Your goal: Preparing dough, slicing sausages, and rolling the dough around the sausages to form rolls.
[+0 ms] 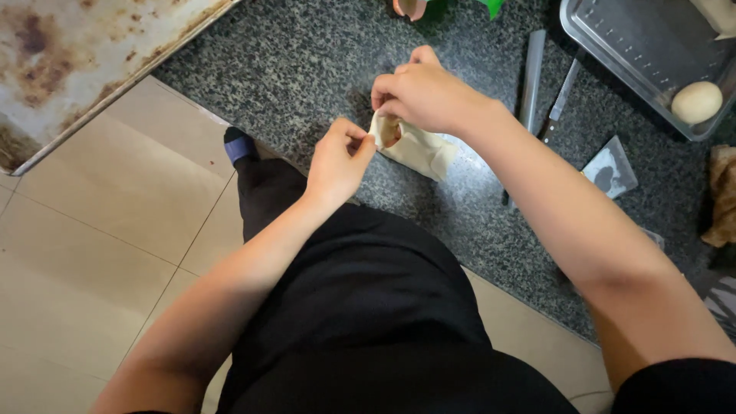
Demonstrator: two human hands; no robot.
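**2 hands, 1 folded piece of dough over the counter**

2 hands are on it: the right hand (420,96) curls over the top of the pale dough piece (418,148), fingers pinched tight around its upper edge, while the left hand (340,162) nips the near corner between thumb and fingertips. Both grips are narrow and closed on the dough, which hangs just above the dark speckled stone counter (307,69), near its front edge.

Around it: a knife (558,103) lies just to the right of the right forearm, beside a long grey metal strip (532,77). A small clear plastic packet (609,169) sits near the knife's handle end. The right forearm crosses the counter and hides part of what lies under it. Up left, a rusty, stained metal sheet (69,54) juts over the tiled floor (92,253).

Top right, a clear plastic tray (613,46) holds 1 pale, egg-shaped lump (696,102) in its near corner. A brownish crumpled thing (722,195) lies at the right border; what it is, I cannot tell.
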